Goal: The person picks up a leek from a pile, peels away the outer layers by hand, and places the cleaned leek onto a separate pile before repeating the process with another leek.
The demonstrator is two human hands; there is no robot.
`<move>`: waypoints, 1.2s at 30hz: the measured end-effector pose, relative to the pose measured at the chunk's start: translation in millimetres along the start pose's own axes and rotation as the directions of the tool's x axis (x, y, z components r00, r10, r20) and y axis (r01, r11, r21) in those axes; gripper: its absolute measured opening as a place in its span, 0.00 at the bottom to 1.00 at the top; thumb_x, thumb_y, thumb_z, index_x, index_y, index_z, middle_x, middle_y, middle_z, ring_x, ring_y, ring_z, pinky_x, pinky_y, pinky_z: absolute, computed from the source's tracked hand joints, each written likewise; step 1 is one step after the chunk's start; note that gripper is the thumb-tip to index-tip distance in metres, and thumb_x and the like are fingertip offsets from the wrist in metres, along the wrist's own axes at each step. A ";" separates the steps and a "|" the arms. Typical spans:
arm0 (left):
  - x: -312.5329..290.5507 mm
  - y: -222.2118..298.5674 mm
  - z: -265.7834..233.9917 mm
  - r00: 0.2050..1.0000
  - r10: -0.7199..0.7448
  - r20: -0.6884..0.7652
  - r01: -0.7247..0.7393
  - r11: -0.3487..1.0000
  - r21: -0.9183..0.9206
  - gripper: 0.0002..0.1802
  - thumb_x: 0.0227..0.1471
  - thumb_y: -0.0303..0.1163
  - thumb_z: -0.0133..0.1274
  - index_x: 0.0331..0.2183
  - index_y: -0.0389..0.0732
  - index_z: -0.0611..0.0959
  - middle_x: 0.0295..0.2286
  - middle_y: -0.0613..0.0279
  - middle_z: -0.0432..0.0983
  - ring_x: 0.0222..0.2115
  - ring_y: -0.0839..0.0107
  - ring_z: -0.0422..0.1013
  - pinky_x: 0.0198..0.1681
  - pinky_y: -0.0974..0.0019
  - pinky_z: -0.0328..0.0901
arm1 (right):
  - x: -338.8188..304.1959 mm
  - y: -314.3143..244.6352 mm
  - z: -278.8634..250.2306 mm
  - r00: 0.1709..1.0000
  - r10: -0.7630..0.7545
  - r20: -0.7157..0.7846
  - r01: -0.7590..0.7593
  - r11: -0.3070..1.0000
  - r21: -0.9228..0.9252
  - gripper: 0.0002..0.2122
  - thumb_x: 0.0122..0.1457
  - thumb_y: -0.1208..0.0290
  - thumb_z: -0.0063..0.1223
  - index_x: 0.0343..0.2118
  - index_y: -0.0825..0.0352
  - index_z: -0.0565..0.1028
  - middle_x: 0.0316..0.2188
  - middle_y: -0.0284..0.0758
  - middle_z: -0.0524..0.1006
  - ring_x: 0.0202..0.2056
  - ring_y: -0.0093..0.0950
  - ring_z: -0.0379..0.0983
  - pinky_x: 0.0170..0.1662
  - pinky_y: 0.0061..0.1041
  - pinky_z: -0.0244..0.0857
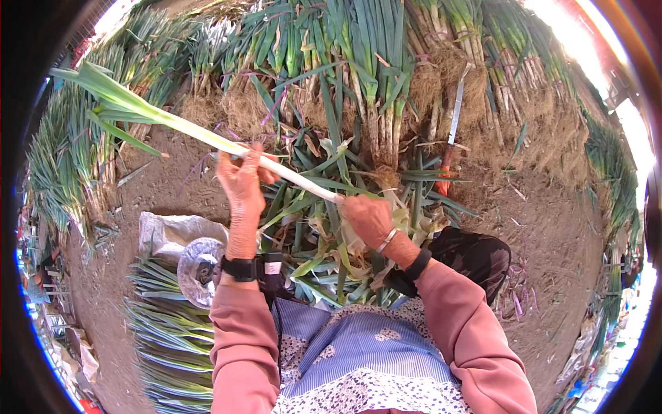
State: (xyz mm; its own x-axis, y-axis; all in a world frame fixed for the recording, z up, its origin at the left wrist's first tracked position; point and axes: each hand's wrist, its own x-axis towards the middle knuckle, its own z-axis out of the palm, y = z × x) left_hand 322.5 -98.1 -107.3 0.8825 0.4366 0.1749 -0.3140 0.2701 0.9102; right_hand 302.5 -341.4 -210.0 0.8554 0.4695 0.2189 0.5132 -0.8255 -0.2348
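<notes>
A long green onion (296, 179) with a white stalk and green leaves slants across the middle, leaf end up at the far left. My left hand (243, 183) is closed around its stalk about halfway along. At the stalk's lower right end, my right hand (367, 219) is closed in a fist. Pale peeled skin hangs just below that fist; how the fingers grip the end is hidden. A pile of loose green leaves and skins (310, 224) lies under both hands, in front of my lap.
Tied bunches of green onions with roots (379, 83) line the far side. A knife with an orange handle (445, 169) leans beyond the pile, to the right. Cleaned onions (169, 331) lie in a row at my left, near a white sack (176, 233) and a clear round object (200, 271).
</notes>
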 end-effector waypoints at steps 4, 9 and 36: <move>12.9 17.3 -30.3 0.999 0.020 -0.026 -0.018 0.995 0.099 0.09 0.53 0.30 0.53 0.32 0.38 0.71 0.21 0.49 0.77 0.11 0.75 0.66 0.13 0.74 0.64 | -37.4 73.7 7.5 0.945 0.178 0.275 -0.158 0.983 -0.096 0.08 0.51 0.65 0.49 0.29 0.65 0.71 0.23 0.38 0.75 0.24 0.38 0.74 0.27 0.36 0.65; 14.3 19.2 -30.5 0.996 -0.014 0.092 0.008 0.998 0.065 0.10 0.54 0.31 0.52 0.36 0.38 0.72 0.24 0.49 0.77 0.13 0.75 0.68 0.18 0.73 0.68 | -9.8 52.4 -22.8 0.984 0.125 0.129 -0.154 0.957 0.247 0.13 0.51 0.63 0.53 0.33 0.68 0.73 0.32 0.43 0.75 0.34 0.43 0.72 0.35 0.35 0.65; 1.8 2.3 2.4 0.967 -0.161 0.198 0.161 0.987 0.017 0.14 0.50 0.23 0.51 0.39 0.35 0.68 0.26 0.49 0.76 0.19 0.68 0.73 0.19 0.72 0.68 | 29.8 5.0 -33.1 0.988 -0.134 0.077 0.074 0.849 0.523 0.05 0.55 0.71 0.44 0.28 0.67 0.70 0.26 0.43 0.74 0.30 0.44 0.72 0.34 0.40 0.66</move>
State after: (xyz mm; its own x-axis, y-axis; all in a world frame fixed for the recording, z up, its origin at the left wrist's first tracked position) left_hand 324.2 -98.8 -104.0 0.9732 0.2086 0.0967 -0.1618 0.3224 0.9327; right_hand 328.2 -341.8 -173.3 0.7816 0.5987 0.1748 0.5363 -0.5020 -0.6786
